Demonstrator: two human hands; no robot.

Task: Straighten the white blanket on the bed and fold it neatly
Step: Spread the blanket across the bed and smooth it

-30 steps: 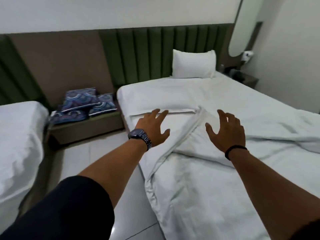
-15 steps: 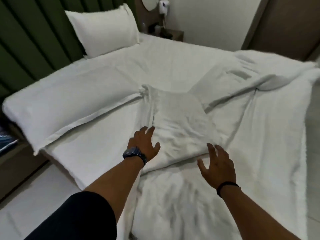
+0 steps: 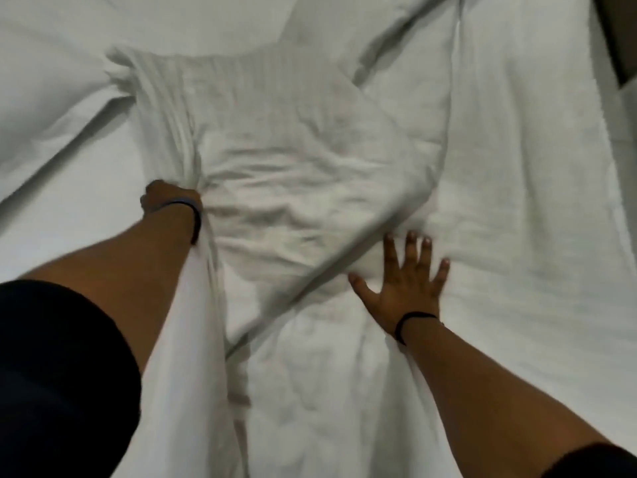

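Observation:
The white blanket [image 3: 296, 174] lies rumpled across the bed, a folded-over flap creased in the middle of the view. My left hand [image 3: 169, 198] has slid under the flap's left edge, where the cloth bunches; its fingers are hidden by the fabric. My right hand [image 3: 406, 284] lies flat on the blanket just below the flap's right diagonal edge, fingers spread, holding nothing.
A white bed sheet [image 3: 51, 74] fills the upper left. The bed's right side ends near a dark strip [image 3: 620, 39] at the upper right corner. White bedding covers almost everything else in view.
The view has dropped closer to the bed. My left hand went from hovering open to tucked under the flap's edge. My right hand came down flat onto the blanket.

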